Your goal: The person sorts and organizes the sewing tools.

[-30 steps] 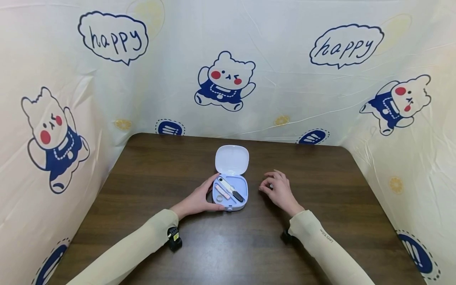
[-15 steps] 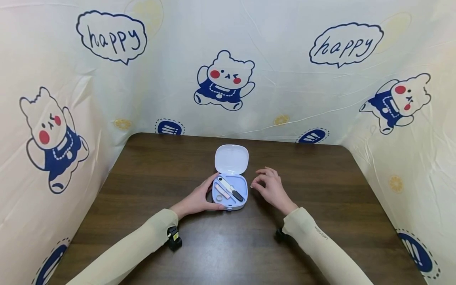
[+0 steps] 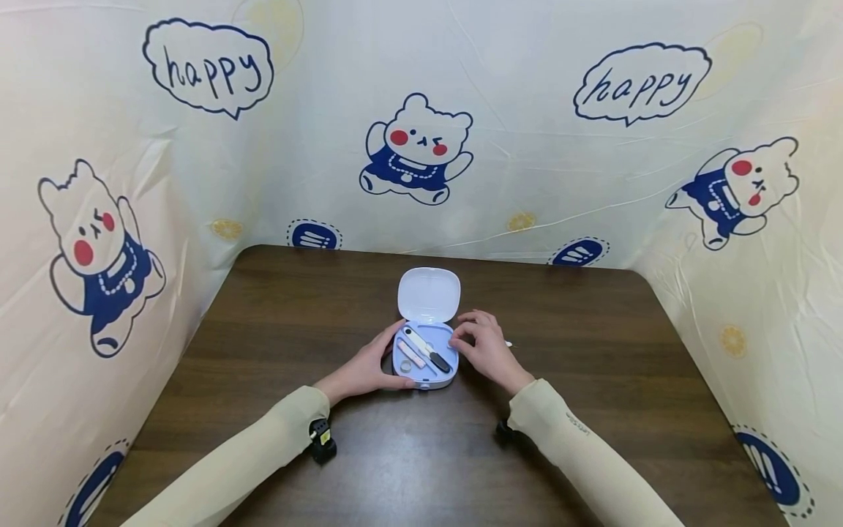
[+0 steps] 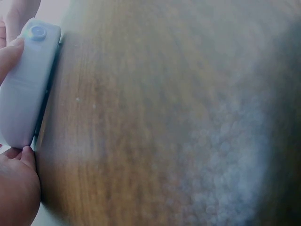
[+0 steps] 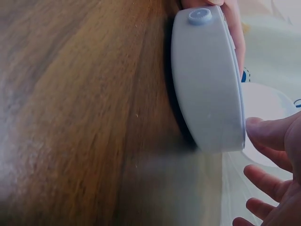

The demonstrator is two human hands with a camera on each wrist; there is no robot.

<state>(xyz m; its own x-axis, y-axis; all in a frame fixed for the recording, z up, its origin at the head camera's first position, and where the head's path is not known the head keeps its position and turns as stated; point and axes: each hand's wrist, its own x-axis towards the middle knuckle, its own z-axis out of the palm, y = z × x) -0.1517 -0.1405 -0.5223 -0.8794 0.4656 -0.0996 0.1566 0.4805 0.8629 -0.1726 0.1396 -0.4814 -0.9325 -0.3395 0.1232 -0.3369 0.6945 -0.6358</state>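
Observation:
A light blue, rounded box (image 3: 443, 382) stands on the dark wooden table with its pale lid (image 3: 429, 295) tipped back. Inside lie a white tool with a black end (image 3: 426, 350), a short pink-and-white stick (image 3: 411, 354) and a small round metal piece (image 3: 405, 367). My left hand (image 3: 365, 372) grips the box's left side, thumb at the front near the round catch (image 5: 200, 16). Over the right rim, my right hand (image 3: 489, 353) pinches thumb and forefinger together; the tiny white thing seen there earlier is hidden now. Its other fingers spread loosely.
Just right of my right hand, a small white thing (image 3: 508, 343) lies on the table (image 3: 593, 351). A printed white cloth (image 3: 500, 168) with bears hangs behind and along both sides. Black wrist cameras sit under both sleeves, the left camera (image 3: 323, 443) showing most plainly.
My right hand has moved left from the bare table to the box's right rim, uncovering the small white thing on the table. The left hand and box have stayed put.

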